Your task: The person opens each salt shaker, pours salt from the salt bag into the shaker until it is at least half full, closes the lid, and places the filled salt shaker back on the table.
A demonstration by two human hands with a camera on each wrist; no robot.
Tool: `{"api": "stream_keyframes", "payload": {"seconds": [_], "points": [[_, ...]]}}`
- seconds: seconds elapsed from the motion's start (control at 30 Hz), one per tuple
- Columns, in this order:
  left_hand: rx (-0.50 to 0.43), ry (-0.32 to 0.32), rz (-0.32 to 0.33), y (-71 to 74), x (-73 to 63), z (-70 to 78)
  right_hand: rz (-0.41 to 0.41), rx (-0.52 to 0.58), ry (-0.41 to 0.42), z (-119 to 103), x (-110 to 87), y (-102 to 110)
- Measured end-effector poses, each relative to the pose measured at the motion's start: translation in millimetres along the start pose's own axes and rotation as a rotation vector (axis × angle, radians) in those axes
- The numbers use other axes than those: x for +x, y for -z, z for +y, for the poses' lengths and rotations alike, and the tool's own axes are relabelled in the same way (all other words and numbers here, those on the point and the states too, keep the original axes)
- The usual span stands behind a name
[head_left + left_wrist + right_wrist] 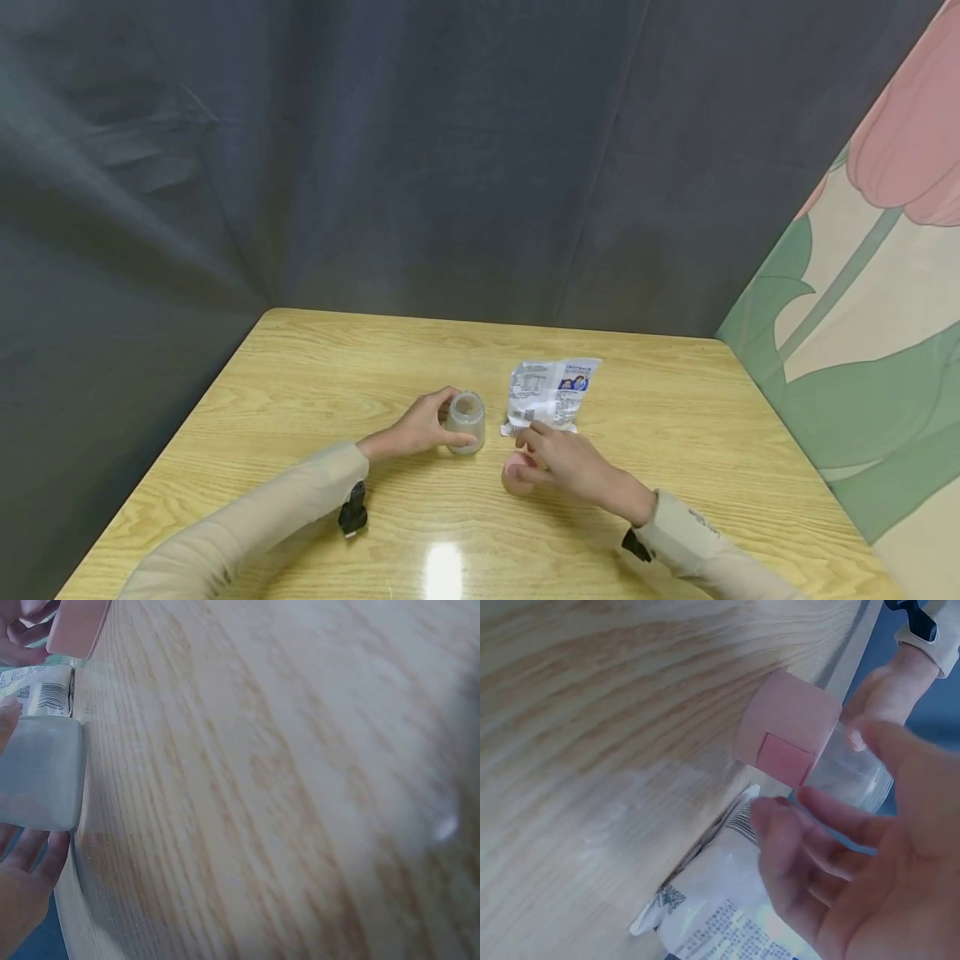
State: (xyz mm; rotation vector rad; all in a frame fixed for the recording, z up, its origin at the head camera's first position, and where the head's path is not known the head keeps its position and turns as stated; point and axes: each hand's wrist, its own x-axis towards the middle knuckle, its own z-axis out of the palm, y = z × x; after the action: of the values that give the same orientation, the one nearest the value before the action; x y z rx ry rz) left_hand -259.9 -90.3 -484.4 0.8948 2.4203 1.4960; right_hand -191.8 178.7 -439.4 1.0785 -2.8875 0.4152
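Note:
A frosted clear jar [467,423] with an open mouth stands upright on the table; in the left wrist view the jar [41,772] shows its smooth side. My left hand [426,427] grips it from the left, thumb in front and fingers behind. To the right sits a pink lid-like cup [516,481], with a darker pink square patch in the right wrist view. My right hand [573,467] is over its right side, fingers loosely bent, fingertips right at its edge. Just behind stands a white printed packet [546,392], partly covered by that hand.
The wooden table [337,358] ends at a dark curtain [450,167] at the back. A painted wall [885,333] with flowers runs along the right side. Both wrists wear black straps beside their sleeves.

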Motion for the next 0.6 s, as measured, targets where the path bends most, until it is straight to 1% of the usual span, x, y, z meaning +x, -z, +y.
{"api": "stream_keyframes", "payload": {"seconds": [0.13, 0.33, 0.43, 0.6], "points": [[0.000, 0.001, 0.000, 0.1, -0.5, 0.2, 0.094, -0.006, -0.001, -0.1, 2.0, -1.9], [0.006, 0.013, -0.002, 0.1, 0.1, -0.7, 0.232, 0.033, -0.019, 1.1, 4.7, -6.6], [0.003, -0.002, -0.004, 0.3, 0.3, -0.7, 0.268, 0.053, -0.028, 0.9, 6.1, -6.6], [0.000, -0.018, -0.009, 0.2, 0.7, -0.5, 0.280, 0.065, -0.057, 1.1, 8.4, -6.5]]}}
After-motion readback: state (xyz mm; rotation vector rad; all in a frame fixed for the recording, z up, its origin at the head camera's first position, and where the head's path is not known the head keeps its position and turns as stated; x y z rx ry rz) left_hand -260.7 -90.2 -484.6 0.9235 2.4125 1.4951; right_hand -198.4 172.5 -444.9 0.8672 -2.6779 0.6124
